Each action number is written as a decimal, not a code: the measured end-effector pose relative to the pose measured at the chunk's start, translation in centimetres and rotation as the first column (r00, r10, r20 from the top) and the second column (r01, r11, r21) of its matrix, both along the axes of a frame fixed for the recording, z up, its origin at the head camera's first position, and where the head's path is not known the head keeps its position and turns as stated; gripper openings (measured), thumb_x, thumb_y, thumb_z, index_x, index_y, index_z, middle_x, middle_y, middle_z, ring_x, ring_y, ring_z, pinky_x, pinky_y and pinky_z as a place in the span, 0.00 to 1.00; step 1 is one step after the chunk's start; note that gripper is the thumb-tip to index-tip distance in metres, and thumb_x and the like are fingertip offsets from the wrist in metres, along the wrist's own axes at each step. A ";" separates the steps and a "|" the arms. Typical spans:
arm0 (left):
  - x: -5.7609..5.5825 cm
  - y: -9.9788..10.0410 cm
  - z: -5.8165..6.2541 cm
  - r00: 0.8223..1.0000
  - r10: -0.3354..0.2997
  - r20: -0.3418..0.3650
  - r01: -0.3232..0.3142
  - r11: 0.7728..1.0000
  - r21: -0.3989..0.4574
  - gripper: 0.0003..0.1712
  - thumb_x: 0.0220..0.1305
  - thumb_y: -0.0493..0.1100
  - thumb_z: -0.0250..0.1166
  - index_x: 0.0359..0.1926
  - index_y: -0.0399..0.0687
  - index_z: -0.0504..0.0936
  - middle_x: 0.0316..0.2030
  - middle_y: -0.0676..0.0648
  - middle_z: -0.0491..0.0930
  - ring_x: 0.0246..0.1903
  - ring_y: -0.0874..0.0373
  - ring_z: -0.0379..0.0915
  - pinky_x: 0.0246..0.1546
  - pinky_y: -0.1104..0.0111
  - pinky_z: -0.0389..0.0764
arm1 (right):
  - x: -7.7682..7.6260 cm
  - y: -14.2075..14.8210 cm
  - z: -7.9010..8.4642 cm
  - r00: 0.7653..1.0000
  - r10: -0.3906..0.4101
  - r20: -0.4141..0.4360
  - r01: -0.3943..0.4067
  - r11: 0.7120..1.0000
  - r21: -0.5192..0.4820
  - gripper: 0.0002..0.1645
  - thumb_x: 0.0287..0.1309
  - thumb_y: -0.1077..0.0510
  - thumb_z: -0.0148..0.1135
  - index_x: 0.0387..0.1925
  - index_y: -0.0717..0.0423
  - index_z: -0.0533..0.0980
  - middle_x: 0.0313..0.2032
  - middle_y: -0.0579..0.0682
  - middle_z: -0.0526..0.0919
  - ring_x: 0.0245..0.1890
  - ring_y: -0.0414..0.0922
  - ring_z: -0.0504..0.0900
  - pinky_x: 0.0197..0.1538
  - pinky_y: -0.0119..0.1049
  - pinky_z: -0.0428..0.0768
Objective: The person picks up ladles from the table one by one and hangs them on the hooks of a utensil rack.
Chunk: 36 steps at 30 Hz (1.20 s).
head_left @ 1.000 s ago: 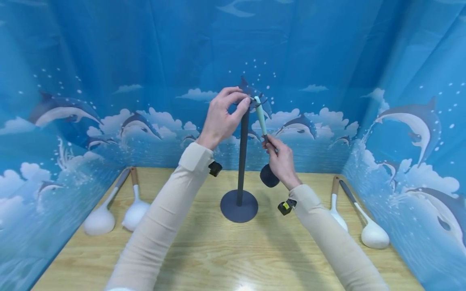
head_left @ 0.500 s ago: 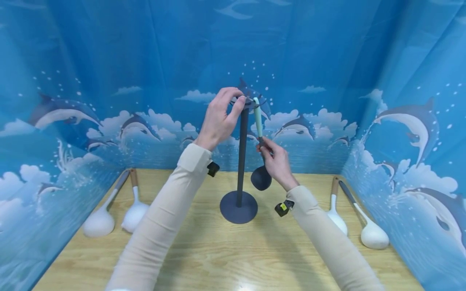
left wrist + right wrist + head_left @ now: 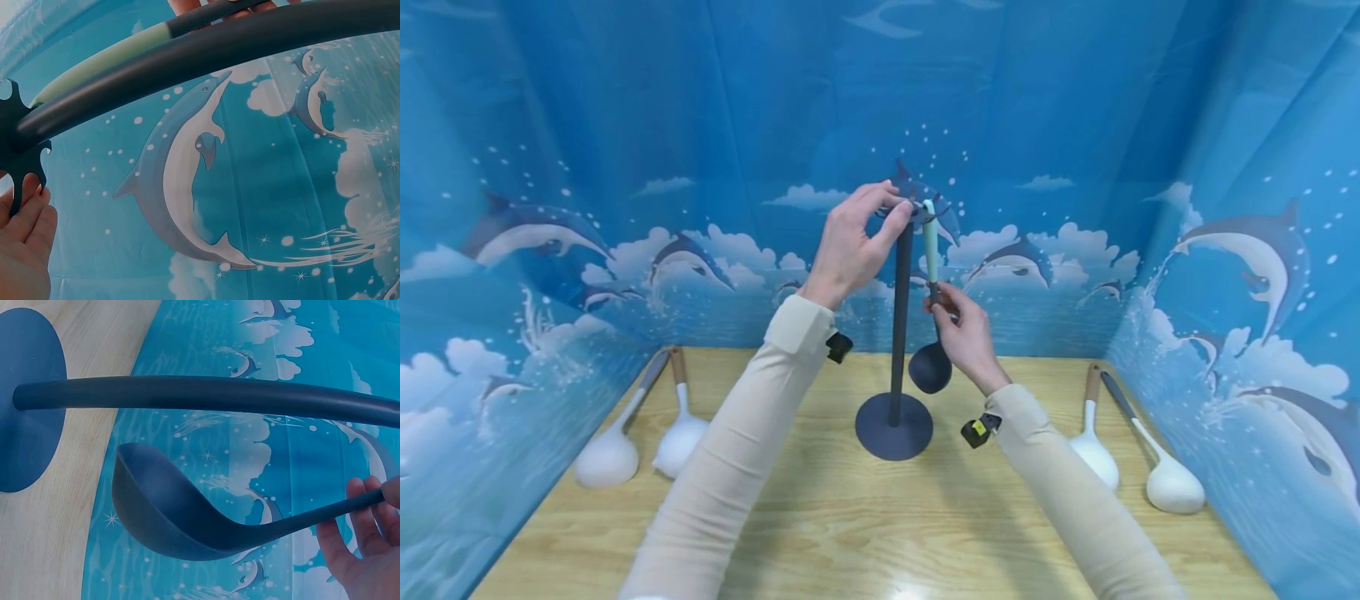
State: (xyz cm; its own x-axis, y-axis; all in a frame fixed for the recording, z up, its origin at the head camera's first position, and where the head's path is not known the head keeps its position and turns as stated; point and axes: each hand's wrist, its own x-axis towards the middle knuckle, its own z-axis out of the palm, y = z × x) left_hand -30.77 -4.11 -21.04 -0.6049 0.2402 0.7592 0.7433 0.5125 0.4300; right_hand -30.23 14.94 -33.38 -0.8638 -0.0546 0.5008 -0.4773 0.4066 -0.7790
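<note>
A dark utensil stand (image 3: 901, 325) rises from a round base, with a ring of hooks at its top. My left hand (image 3: 853, 242) grips that hook ring from the left; in the left wrist view its fingers pinch one prong of the hook ring (image 3: 19, 147). A ladle (image 3: 930, 367) with a dark bowl and mint-green handle hangs upright at the stand's right, its handle top at a hook. Whether the hook bears it, I cannot tell. My right hand (image 3: 966, 333) pinches the ladle's dark neck just below the green part, bowl downward and apart from the pole.
On the wooden table (image 3: 865, 533) two white ladles lie at the left, one with a grey handle (image 3: 606, 457) and one brown-handled (image 3: 681, 442). Two more lie at the right, brown-handled (image 3: 1096, 458) and grey-handled (image 3: 1175, 486). Blue dolphin curtains (image 3: 760, 100) enclose the back and sides.
The ladle's bowl has swung left toward the pole, and its handle now stands more upright. My right hand moved left and slightly down with it. The left hand stays at the hook ring.
</note>
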 end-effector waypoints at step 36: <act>-0.1 0.0 0.0 1.000 -0.013 -0.014 0.014 1.000 0.018 0.18 0.73 0.55 0.54 0.46 0.50 0.84 0.61 0.48 0.77 0.70 0.58 0.62 0.71 0.59 0.62 | 0.2 -0.2 -0.4 1.000 -0.024 0.020 0.024 1.000 0.008 0.23 0.71 0.59 0.53 0.65 0.48 0.71 0.53 0.55 0.81 0.55 0.51 0.80 0.57 0.49 0.79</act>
